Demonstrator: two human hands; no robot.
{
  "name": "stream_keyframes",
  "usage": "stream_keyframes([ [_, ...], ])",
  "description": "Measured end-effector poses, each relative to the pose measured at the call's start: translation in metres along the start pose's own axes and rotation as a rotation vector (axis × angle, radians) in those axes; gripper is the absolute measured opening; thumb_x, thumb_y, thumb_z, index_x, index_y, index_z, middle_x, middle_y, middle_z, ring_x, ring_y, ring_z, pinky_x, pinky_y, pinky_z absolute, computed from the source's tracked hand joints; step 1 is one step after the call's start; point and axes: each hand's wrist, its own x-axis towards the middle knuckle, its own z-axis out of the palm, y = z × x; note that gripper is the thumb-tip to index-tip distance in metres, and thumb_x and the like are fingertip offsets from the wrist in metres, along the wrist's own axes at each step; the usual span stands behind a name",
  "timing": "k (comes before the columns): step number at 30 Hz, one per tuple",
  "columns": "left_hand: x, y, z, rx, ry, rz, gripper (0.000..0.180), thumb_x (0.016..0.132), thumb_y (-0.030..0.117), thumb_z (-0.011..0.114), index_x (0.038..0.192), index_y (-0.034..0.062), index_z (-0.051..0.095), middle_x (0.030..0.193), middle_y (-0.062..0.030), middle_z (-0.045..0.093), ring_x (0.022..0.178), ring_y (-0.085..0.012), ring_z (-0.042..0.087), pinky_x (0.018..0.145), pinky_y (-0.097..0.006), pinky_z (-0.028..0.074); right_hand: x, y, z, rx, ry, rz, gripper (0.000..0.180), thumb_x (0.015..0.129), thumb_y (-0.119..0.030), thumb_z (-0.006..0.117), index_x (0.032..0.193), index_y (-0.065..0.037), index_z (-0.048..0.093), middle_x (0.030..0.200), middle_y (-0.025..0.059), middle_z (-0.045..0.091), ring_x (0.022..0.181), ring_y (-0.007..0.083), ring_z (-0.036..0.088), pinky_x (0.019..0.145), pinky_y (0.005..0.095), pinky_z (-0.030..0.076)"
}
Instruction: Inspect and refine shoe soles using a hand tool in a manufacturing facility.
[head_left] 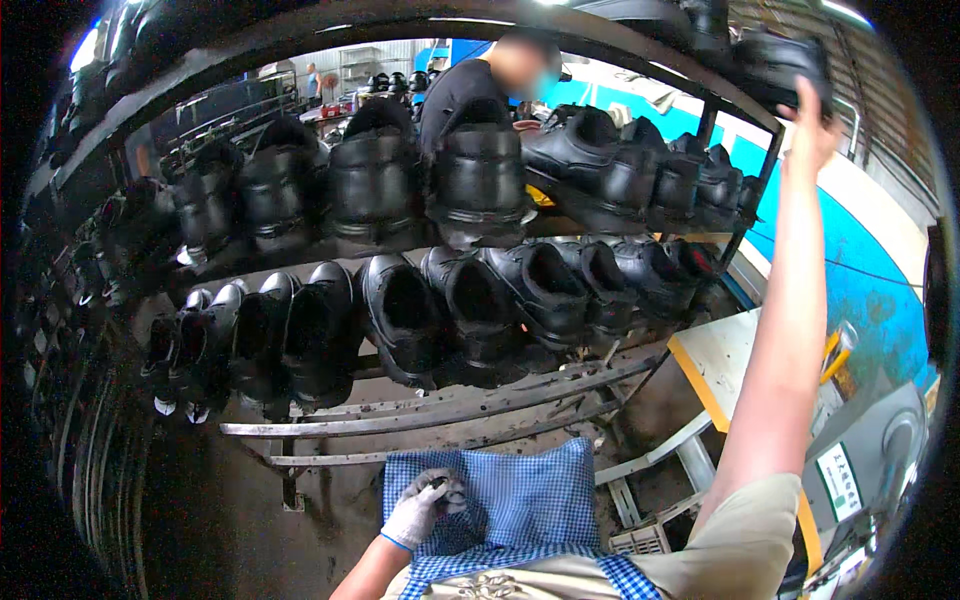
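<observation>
My right hand (815, 125), bare, is raised at the end of an outstretched arm at the upper right. Its fingers are against a black shoe (782, 68) at the end of the rack's top level and appear to grip it. Low in front of my body is my left hand (425, 508), in a whitish glove. Its fingers are curled closed around something small and dark that I cannot make out. Behind that hand hangs a blue checked apron (530, 490).
A dark metal rack (440, 430) fills the middle, with rows of black shoes (480, 180) on its shelves. Behind it stands a person in a dark shirt (455, 90). At right are a yellow-edged table (720, 360) and a grey machine (870, 470).
</observation>
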Motion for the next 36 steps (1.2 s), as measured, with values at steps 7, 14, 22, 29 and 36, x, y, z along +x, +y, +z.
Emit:
stream_keyframes([
  [7,0.0,-0.008,-0.013,-0.095,-0.062,0.006,0.032,0.089,0.016,0.059,0.116,0.0036,0.049,0.1,-0.0112,0.061,0.082,-0.0193,0.06,0.078,-0.038,0.053,-0.108,-0.156,-0.123,0.314,0.363,0.001,0.039,0.081,-0.025,0.049,0.108,0.001,0.062,0.113,0.0165,0.061,0.102,0.0293,0.059,0.092,0.0405,0.046],
  [14,-0.008,0.007,0.008,-0.067,-0.211,0.269,0.032,0.089,0.019,0.06,0.116,0.0041,0.051,0.101,-0.0089,0.059,0.089,-0.0182,0.058,0.08,-0.034,0.05,-0.316,-0.185,-0.194,-0.92,-0.387,0.532,0.078,0.073,-0.05,0.054,0.132,0.0,0.042,0.133,0.0181,0.044,0.124,0.0349,0.042,0.11,0.0445,0.025],
  [22,-0.011,0.048,0.045,1.013,-0.207,0.708,0.024,0.086,0.013,0.06,0.107,0.0024,0.059,0.101,-0.0075,0.061,0.097,-0.0216,0.057,0.089,-0.034,0.045,-0.467,-0.198,-0.123,0.059,-0.9,1.101,0.079,0.055,-0.022,0.081,0.125,-0.002,0.049,0.115,0.0115,0.053,0.106,0.0235,0.053,0.092,0.0347,0.042],
  [29,-0.012,0.037,0.056,0.342,-0.202,0.325,0.025,0.088,0.01,0.06,0.111,0.002,0.061,0.108,-0.0027,0.062,0.096,-0.0119,0.057,0.084,-0.027,0.046,-0.458,-0.19,-0.105,0.0,-1.088,0.808,0.06,0.067,-0.02,0.08,0.121,-0.006,0.057,0.114,0.01,0.056,0.09,0.0186,0.06,0.077,0.0303,0.048],
  [36,-0.011,0.032,0.063,0.942,-0.33,0.867,0.025,0.087,0.012,0.059,0.11,0.0059,0.062,0.109,-0.0123,0.062,0.098,-0.0266,0.06,0.085,-0.033,0.047,-0.432,-0.203,-0.091,-0.074,-1.112,0.459,0.034,0.072,-0.008,0.077,0.105,-0.008,0.069,0.09,0.0062,0.057,0.061,0.0108,0.052,0.052,0.0227,0.043],
])
